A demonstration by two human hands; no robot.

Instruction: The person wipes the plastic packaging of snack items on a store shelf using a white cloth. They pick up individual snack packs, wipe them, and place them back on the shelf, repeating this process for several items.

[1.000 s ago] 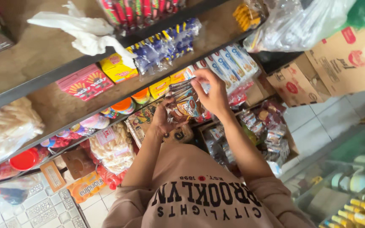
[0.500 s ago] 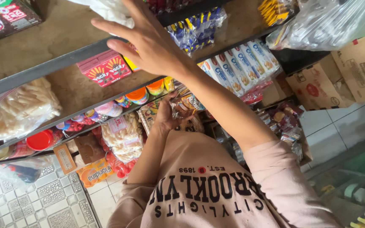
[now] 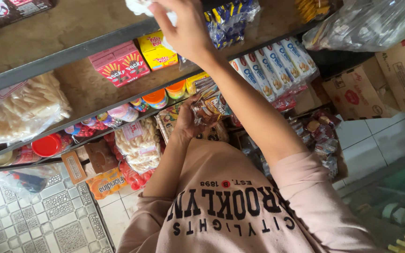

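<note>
Head view is looking down the front of a pink sweatshirt (image 3: 230, 206) toward stocked shop shelves. The right hand (image 3: 186, 30) is stretching up to the top shelf, with its fingers curling down onto a white crumpled sheet (image 3: 139, 7). They appear to be pinching it, though the palm side is facing away and the frame edge is cutting the sheet off. Whether it is plastic or cloth is hard to tell.

The left hand (image 3: 186, 124) is staying low, close to the chest, with its fingers clenched around a bundle of brown snack packets (image 3: 209, 108). Judging by this, it is parking the packets there so that the other arm can reach freely. How many packets are in the bundle cannot be counted, since they are overlapping.

Along the grey shelf edge (image 3: 71, 54), pink biscuit-stick boxes (image 3: 118, 63) and a yellow box (image 3: 158, 49) are sitting with their faces outward. A row of blue-and-white biscuit packs (image 3: 273, 65) is lying side by side just beyond the right forearm. A bag of pale crackers (image 3: 24, 107) is slumping on the shelf below, and cardboard cartons (image 3: 376, 84) are standing further right. The forearm is covering part of the middle shelf, and the goods behind it are too cluttered to name.
</note>
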